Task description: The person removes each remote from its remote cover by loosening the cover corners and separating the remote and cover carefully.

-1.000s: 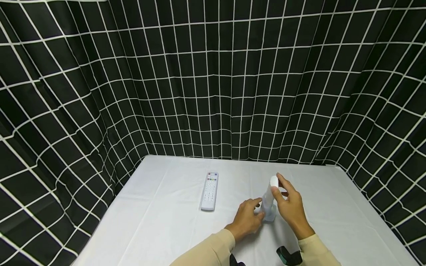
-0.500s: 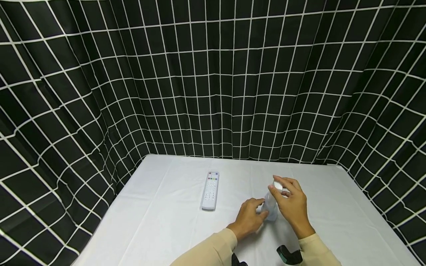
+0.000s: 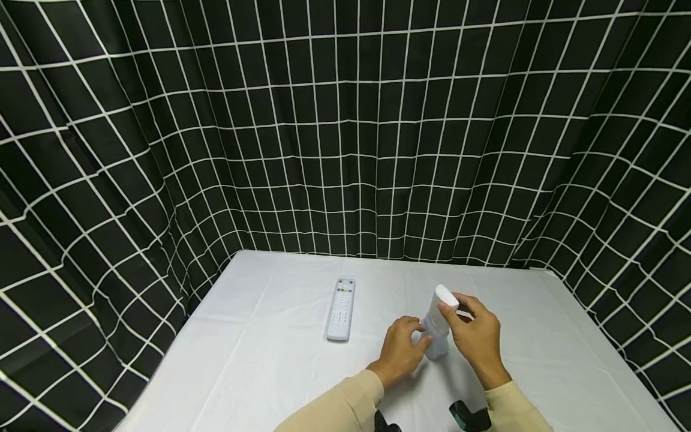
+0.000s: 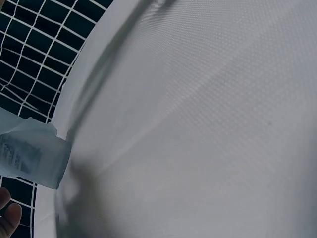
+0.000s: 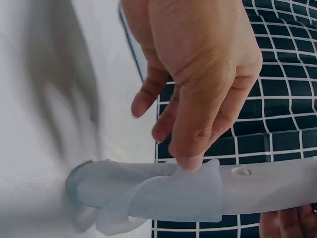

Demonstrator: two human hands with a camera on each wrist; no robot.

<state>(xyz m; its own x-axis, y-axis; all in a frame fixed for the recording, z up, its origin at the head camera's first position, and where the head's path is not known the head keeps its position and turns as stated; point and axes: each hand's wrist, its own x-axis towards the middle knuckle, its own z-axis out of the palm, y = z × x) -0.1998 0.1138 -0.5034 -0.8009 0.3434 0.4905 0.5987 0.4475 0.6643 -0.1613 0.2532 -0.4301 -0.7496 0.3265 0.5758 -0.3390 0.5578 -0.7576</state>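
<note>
A white remote control (image 3: 444, 300) stands tilted on end at the table's right half, its lower part inside a translucent sleeve (image 3: 436, 342). My right hand (image 3: 476, 333) holds the remote near its upper end, thumb on the near side. From the left, my left hand (image 3: 399, 348) has thumb and index finger at the sleeve. In the right wrist view, the thumb of the left hand (image 5: 203, 89) overlaps the sleeve (image 5: 173, 196), whose edge is loose and folded. Printed marks show through the sleeve (image 4: 34, 153) in the left wrist view. The button side is not visible.
Another white remote control (image 3: 341, 309) lies face up to the left, buttons showing. A white cloth covers the table (image 3: 259, 348). Dark grid-patterned curtains (image 3: 356, 150) surround the back and sides. A dark strapped device (image 3: 468, 416) sits at the right wrist.
The remote has turned in the right hand, and more of its white upper end shows above the fingers. The right fingers sit lower on it; the left hand has shifted slightly.
</note>
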